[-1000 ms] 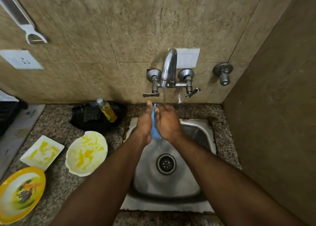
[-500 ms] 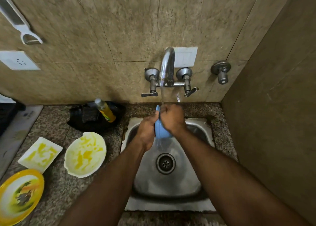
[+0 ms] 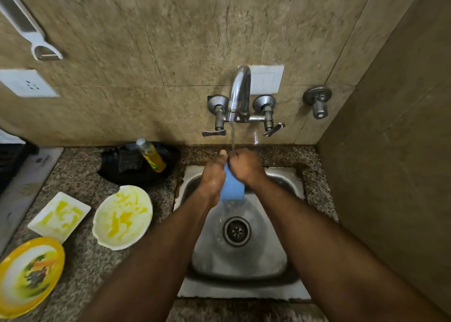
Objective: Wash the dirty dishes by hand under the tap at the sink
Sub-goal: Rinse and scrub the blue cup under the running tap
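Over the steel sink [image 3: 290, 187] both my hands hold a light blue dish [image 3: 231, 190] on edge under the running tap [image 3: 239, 94]. My left hand [image 3: 214, 177] lies along its left side, thumb up. My right hand [image 3: 246, 166] grips its top edge with curled fingers. Water runs off the dish's lower edge toward the drain [image 3: 236, 231]. Much of the dish is hidden between my hands. On the counter to the left wait a round white bowl [image 3: 122, 217] and a square white dish [image 3: 59, 217], both smeared yellow, and a yellow-rimmed plate [image 3: 29, 275].
A bottle of yellow dish soap [image 3: 151, 155] leans in a black tray [image 3: 136, 168] with a dark scrubber behind the bowl. A side wall closes in on the right. A peeler [image 3: 36, 36] hangs on the back wall above a socket [image 3: 26, 83].
The blue dish has come further out below my hands and hangs lower. My right hand has curled over its top. Water now streams off it.
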